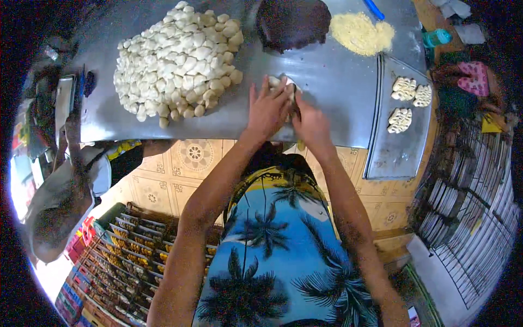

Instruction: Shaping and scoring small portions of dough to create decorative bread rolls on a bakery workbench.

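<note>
On the metal tabletop [338,98], a small piece of pale dough [274,82] lies at the fingertips of my left hand [267,111]. That hand is open, its fingers stretched forward and partly over the dough. My right hand [312,122] is closed beside it, thumb side toward the dough. Something dark shows between the two hands, but its kind is hidden. To the left is a large heap of pale dough pieces [174,60]. Beyond my hands sits a dark brown mass [293,23], like a paste, with a pile of pale yellow crumbs [362,34] to its right.
At right, a metal tray [389,155] holds three shaped dough pieces [403,88]. A blue-handled tool [374,8] touches the crumbs. Another person [60,201] stands at left. Racks of filled trays [141,245] stand lower left, a wire rack [474,218] at right.
</note>
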Demonstrator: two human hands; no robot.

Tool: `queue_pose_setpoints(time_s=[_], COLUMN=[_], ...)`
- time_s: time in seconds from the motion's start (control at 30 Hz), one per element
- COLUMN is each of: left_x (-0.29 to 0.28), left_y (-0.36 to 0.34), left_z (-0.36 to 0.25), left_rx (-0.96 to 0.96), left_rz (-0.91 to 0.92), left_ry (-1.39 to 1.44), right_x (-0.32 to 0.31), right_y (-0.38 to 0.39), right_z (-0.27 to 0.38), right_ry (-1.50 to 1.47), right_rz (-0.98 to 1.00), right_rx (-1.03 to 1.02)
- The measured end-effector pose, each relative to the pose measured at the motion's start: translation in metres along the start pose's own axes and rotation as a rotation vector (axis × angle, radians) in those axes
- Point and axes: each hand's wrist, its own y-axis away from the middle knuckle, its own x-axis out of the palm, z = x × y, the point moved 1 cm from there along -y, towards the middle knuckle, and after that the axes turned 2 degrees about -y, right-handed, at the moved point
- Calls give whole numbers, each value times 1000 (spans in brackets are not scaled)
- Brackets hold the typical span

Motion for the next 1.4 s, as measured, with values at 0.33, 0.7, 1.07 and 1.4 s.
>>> queue_pose_setpoints(time_s=[0.33, 0.7, 1.07, 1.4], left_x=[6, 0, 6, -1], left_y=[14, -2, 20, 15], left_z=[-8, 6, 4, 23], left_rx=[22, -83, -14, -74], left_rz=[-21, 5, 4, 3], left_ry=[-122, -34, -124, -105], right_x=[-8, 14, -23, 25], right_y=[26, -15, 40, -9], right_z=[4, -6, 26, 2], right_ry=[-74, 4, 79, 115], right_rz=[40, 9, 354, 264], right_rx=[10, -115, 11, 42])
